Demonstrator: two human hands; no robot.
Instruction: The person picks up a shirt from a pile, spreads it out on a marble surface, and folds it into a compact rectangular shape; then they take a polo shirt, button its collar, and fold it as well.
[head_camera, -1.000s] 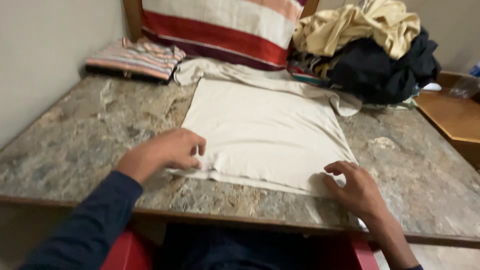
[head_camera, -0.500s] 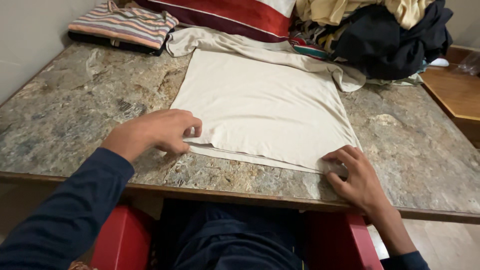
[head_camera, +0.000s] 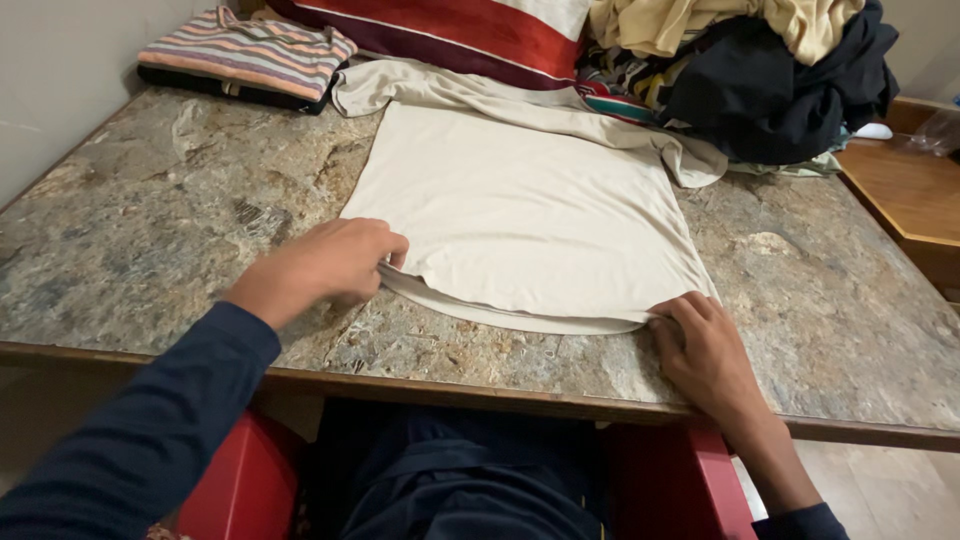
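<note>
Bare stone tabletop (head_camera: 150, 250) left; clothes pile (head_camera: 770, 80) behind.

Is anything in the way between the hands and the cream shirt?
No, nothing visible. The left hand pinches the near left corner of the cream shirt, and the right hand pinches the near right corner. Both grips are already on the hem, with only bare stone table beside them.

The single head-worn camera looks steeply down and forward from close above the near edge of the stone-topped table (head_camera: 150, 230), taking in both forearms, the lap below and the far wall.
</note>
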